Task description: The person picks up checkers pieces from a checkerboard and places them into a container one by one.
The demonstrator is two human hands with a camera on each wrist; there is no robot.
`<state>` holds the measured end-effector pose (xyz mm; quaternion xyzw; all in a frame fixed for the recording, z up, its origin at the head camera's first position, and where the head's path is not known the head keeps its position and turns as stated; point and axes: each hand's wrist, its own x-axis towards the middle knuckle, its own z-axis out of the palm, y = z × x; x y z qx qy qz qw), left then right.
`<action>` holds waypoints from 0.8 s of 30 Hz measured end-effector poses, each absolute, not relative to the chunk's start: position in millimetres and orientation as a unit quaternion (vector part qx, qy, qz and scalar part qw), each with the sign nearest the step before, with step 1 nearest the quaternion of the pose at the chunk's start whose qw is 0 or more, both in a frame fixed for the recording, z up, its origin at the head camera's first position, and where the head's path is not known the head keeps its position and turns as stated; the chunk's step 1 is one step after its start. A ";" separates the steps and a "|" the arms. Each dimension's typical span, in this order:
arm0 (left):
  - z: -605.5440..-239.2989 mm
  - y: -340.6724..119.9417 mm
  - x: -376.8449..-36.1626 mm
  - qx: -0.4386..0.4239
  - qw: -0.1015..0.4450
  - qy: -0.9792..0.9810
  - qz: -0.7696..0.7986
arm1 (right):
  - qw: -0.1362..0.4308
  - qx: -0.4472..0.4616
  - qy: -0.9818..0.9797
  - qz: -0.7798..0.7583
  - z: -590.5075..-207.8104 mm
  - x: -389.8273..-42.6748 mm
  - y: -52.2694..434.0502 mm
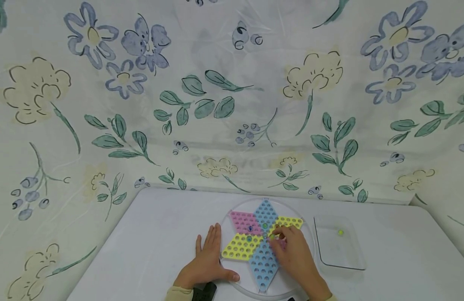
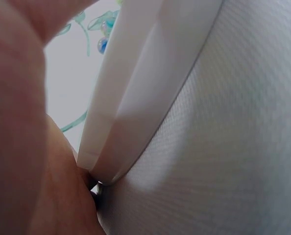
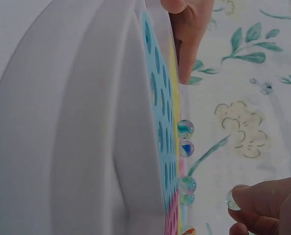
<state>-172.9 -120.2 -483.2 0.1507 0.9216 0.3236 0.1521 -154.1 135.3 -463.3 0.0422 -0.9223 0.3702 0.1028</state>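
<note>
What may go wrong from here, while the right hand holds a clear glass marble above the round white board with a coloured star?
The clear glass marble, pinched by the right hand, might slip and roll away. That hand could also knock the swirled glass marbles seated close by. The left hand seems to touch the round white rim; a nudge might unsettle the marbles.

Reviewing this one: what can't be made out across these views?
Head view: the right hand covers part of the star board.
Right wrist view: the right hand hides part of the pinched marble.
Right wrist view: the bottom edge cuts off the orange-patterned marble.
Left wrist view: the white rim hides the board's holes.
Head view: the green piece in the clear tray is too small to identify.
</note>
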 end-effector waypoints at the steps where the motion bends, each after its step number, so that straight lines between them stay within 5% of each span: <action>1: -483.2 -120.1 -172.9 0.152 0.152 0.921 0.324 | 0.106 0.045 -0.922 0.371 -463.8 -154.5 136.0; 24: -483.0 -119.2 -172.2 0.148 0.151 0.919 0.332 | 0.129 0.031 -0.918 0.374 -455.8 -156.3 151.8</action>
